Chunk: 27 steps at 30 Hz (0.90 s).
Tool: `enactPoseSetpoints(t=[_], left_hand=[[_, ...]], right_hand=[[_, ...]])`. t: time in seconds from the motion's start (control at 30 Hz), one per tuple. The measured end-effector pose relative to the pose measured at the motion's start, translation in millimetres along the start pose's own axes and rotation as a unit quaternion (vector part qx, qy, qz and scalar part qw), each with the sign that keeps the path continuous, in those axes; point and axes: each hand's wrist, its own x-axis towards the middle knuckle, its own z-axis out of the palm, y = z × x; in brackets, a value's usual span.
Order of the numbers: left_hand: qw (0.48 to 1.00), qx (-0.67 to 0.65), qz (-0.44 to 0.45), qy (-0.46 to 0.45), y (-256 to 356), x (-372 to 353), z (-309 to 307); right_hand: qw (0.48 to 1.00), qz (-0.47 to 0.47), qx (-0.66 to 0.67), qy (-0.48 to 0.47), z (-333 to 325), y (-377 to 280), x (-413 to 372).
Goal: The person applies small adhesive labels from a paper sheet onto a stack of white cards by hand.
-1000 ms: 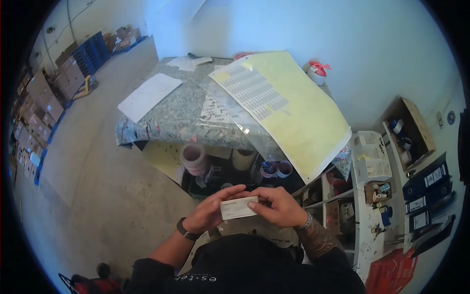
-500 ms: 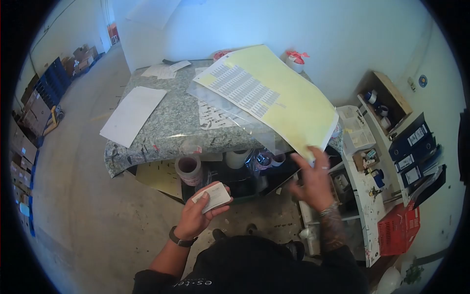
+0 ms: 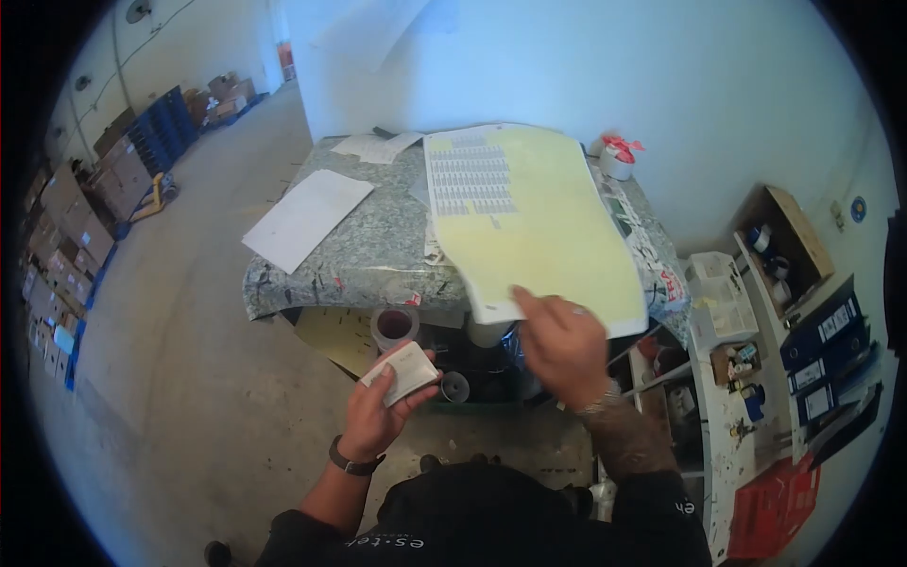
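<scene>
My left hand (image 3: 375, 412) is wrapped round a small stack of white cards (image 3: 401, 373), thumb on top, in front of the table. At the near edge of a large yellow sheet (image 3: 557, 227), my right hand (image 3: 564, 345) has its fingers drawn together; whether they pinch the sheet is hard to make out. Rows of small printed labels cover the sheet's upper left part. It lies over the right half of the patterned table (image 3: 373, 231), its near edge hanging past the front. White paper sheets (image 3: 309, 219) rest on the table's left side.
Rolls of tape (image 3: 395, 324) stand under the table's front edge. A white container with red ribbon (image 3: 619, 159) is at the back right. Shelving with a white tray (image 3: 723, 298), dark binders (image 3: 822, 340) and a red basket (image 3: 773, 510) is on the right. Pallets and boxes are far left.
The yellow sheet has turned straighter and lies flatter on the table. My right hand has moved left and its spread fingers have drawn together. The camera view has shifted.
</scene>
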Motion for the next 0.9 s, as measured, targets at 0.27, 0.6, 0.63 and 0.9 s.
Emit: enactPoseSetpoints(t=[0.27, 0.6, 0.63, 0.9], left_hand=[[0.977, -0.001, 0.176, 0.122, 13.9, -36.0, -11.8], [0.952, 0.004, 0.263, 0.155, 111.9, -43.2, -89.4], [0.953, 0.020, 0.267, 0.143, 125.0, -39.7, -98.4], [0.968, 0.031, 0.228, 0.105, 198.0, -17.0, -163.7]], right_hand=[[0.993, -0.039, 0.114, 0.003, 80.4, -73.1, 72.4], [0.985, -0.058, 0.139, -0.086, 107.6, -150.1, 94.1], [0.984, -0.046, 0.139, -0.098, 104.6, -153.7, 97.5], [0.964, 0.265, 0.030, 0.000, 16.7, -90.3, 111.8]])
